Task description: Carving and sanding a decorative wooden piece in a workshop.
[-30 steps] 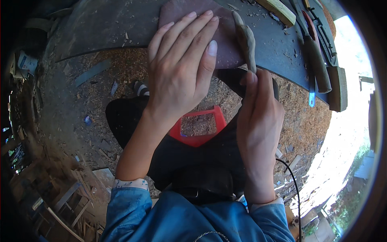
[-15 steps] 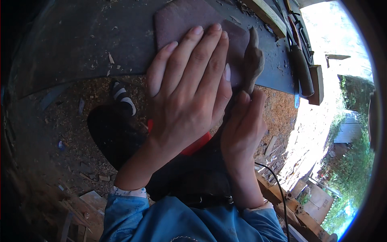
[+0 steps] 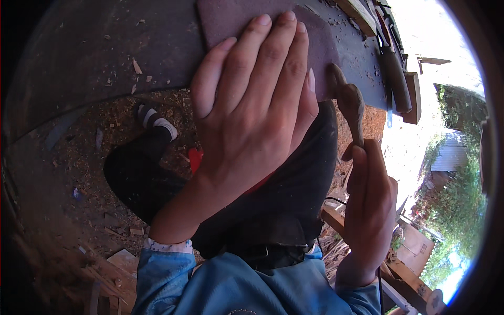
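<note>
Spreading out under everything is the floor [image 3: 79, 157], littered with wood scraps and chips. Next biggest is the dark counter [image 3: 105, 52], running across the top with a curving edge. Then you've got black trousers [image 3: 299, 184] below it and a blue shirt [image 3: 236, 283] at the bottom. On the counter, upper middle, lies the sheet [image 3: 321, 47], reddish brown and partly covered. What covers it is the left hand [image 3: 262, 94], palm down, pretty flat, fingers mostly side by side. Right hand [image 3: 370, 194] is off to the side, thumb and fingers pinched on the near end of the stick [image 3: 350, 102]. The two hands are apart from each other. Stick's a knobbly, wavy brown thing pointing away from the body, far end over the right edge of the sheet. Can't tell if it's actually touching there. Farther right there's a tool [image 3: 395, 79] with a chunky handle, right next to a wood block [image 3: 412, 97]. Tiniest stuff: a few pale shavings [image 3: 137, 66] on the counter's left part.
</note>
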Motion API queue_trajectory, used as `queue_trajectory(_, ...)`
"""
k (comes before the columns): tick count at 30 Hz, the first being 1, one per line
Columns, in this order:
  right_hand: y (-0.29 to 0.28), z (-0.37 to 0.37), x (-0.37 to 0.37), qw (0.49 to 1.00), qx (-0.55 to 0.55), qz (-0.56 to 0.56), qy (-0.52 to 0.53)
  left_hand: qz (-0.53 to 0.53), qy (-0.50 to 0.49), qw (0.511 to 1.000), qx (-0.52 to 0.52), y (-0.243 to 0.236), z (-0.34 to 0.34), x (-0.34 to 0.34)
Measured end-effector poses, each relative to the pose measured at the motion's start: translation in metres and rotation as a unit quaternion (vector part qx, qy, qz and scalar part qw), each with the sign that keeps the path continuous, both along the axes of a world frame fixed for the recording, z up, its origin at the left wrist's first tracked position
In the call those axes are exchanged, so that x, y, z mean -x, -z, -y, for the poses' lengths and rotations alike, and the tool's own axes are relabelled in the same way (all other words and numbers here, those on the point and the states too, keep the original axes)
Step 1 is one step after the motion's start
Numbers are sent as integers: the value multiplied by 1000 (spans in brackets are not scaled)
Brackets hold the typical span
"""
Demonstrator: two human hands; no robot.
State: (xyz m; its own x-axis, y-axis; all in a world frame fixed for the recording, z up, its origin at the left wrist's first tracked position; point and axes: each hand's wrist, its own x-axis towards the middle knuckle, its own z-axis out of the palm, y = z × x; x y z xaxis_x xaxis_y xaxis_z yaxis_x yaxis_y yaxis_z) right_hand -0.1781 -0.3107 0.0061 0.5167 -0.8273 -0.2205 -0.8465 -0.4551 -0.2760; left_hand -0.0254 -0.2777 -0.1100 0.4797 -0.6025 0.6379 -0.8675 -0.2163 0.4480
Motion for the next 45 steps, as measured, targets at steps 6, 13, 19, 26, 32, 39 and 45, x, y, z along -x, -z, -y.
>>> queue_trajectory(6, 6, 23, -21, 985, 129, 33, -112, 5, 30, 999, 27, 3, 5, 2)
queue_trajectory(13, 2, 9, -10, 998, 52, 14, -33, 15, 40, 997, 58, 0, 16, -1)
queue_trajectory(19, 41, -10, 15, 996, 59, 68, -7, 20, 53, 995, 80, 2, 13, 1)
queue_trajectory(26, 60, -21, 17, 996, 60, 67, 19, 33, 75, 993, 86, 9, 19, 3)
queue_trajectory(32, 57, -20, 12, 996, 58, 73, 13, 53, 98, 989, 93, 11, 20, 2)
queue_trajectory(39, 48, -17, 5, 995, 29, 91, 12, 75, 122, 984, 111, 11, 28, 0)
queue_trajectory(45, 61, -18, 28, 994, 33, 107, -18, 98, 138, 977, 130, 6, 33, 1)
